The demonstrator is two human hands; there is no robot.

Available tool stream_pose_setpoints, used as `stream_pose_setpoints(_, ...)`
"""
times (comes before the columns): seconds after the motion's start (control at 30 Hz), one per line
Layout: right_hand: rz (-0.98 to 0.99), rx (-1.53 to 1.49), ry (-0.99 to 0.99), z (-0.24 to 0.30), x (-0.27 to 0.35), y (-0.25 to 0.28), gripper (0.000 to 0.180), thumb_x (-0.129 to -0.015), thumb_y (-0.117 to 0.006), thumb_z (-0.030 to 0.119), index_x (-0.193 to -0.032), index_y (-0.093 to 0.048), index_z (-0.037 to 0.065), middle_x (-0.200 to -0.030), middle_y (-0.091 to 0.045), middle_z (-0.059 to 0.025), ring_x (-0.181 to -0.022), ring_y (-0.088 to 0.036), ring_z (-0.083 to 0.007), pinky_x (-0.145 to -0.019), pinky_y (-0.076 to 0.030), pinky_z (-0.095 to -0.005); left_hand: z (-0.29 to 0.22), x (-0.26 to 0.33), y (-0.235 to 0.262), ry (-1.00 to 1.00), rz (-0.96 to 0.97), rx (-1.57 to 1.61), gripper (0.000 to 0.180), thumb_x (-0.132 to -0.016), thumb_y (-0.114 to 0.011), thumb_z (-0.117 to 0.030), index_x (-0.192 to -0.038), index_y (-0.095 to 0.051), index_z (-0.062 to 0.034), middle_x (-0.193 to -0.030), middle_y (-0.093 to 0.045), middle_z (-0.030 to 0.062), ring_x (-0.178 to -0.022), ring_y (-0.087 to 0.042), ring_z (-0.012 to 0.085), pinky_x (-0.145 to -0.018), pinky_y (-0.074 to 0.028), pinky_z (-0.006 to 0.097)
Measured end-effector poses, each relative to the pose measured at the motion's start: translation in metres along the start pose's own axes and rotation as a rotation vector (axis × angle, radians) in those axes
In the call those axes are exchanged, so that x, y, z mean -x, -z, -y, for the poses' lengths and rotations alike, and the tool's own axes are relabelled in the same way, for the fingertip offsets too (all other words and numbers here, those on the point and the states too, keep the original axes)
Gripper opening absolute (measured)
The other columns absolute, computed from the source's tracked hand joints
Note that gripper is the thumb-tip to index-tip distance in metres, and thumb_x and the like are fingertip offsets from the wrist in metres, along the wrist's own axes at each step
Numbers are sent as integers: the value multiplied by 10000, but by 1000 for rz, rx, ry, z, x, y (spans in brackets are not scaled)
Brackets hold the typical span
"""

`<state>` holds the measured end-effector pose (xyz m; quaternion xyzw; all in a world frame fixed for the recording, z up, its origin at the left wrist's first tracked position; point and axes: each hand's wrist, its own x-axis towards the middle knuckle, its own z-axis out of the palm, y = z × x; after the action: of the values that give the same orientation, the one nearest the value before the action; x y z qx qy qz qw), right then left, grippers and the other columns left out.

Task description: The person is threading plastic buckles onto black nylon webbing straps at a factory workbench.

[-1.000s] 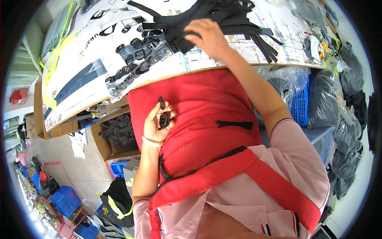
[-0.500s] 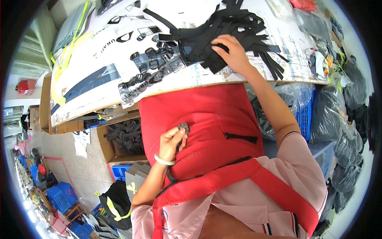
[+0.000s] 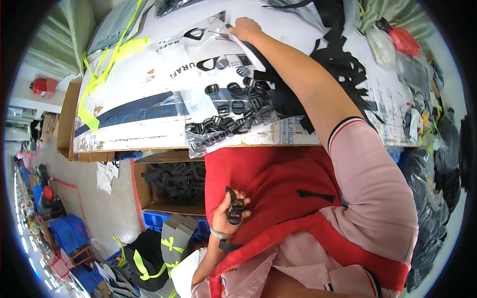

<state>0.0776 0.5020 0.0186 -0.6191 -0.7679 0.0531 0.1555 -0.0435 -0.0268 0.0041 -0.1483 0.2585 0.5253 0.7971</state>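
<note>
My left hand (image 3: 226, 213) is in front of the red apron, palm up, with its fingers curled round several black plastic buckles (image 3: 236, 211). My right hand (image 3: 246, 29) is stretched out over the far part of the table, closed on a strap (image 3: 253, 55) whose dark end sticks out on its left side. Under and beside my right forearm lies a heap of black webbing straps (image 3: 343, 62), partly hidden by the arm. More black buckles (image 3: 237, 107) are scattered on a clear plastic bag close to the table's front edge.
The white-covered table (image 3: 144, 134) has dark blue strips (image 3: 144, 111) and yellow-green ribbon (image 3: 107, 74) at its left. Below stands an open cardboard box (image 3: 144, 191) of dark straps. Filled plastic bags (image 3: 427, 198) line the right side, and a red bag (image 3: 403, 40) lies far right.
My right hand has gone from the strap heap to the far left, with a strap in it. My left hand has turned up, showing its buckles. The whole view has shifted.
</note>
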Motion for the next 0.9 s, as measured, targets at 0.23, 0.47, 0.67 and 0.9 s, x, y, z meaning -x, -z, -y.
stream_pose_setpoints(0.23, 41, -53, 6, -6, -40, -29, 340, -786, -635, 342, -954, -694, 52, -996, -666, -186, -932, -639, -350, -838, -502, -419, -17, 4, -18, 50, -11, -213, 294, -956, -520, -329, -1042, -536, -48, -917, -533, 44, -659, -487, 106, -369, -295, 183)
stream_pose_setpoints(0.47, -599, -495, 179, -1, -52, 119, 343, -886, -584, 336, -787, -583, 8, -687, -602, -171, -634, -566, -326, -626, -451, -402, -8, -2, -17, 9, -33, -498, 299, -950, -538, -328, -849, -575, -48, -690, -525, 36, -513, -452, 97, -371, -302, 192)
stream_pose_setpoints(0.67, -32, -960, 404, 70, 184, 285, 204, -928, -577, 210, -844, -606, 27, -626, -617, -60, -500, -534, -81, -471, -419, -197, 0, -9, -46, -346, -256, -774, 228, -942, -563, -204, -834, -618, -12, -575, -552, 43, -431, -453, 84, -364, -313, 211)
stream_pose_setpoints(0.9, 930, -1309, -8, 54, 380, 172, 177, -931, -569, 217, -894, -599, 46, -582, -557, -23, -439, -527, -69, -383, -400, -196, 4, -16, -67, -687, 33, -894, 166, -928, -581, -117, -904, -652, 32, -604, -573, 38, -431, -442, 65, -380, -307, 195)
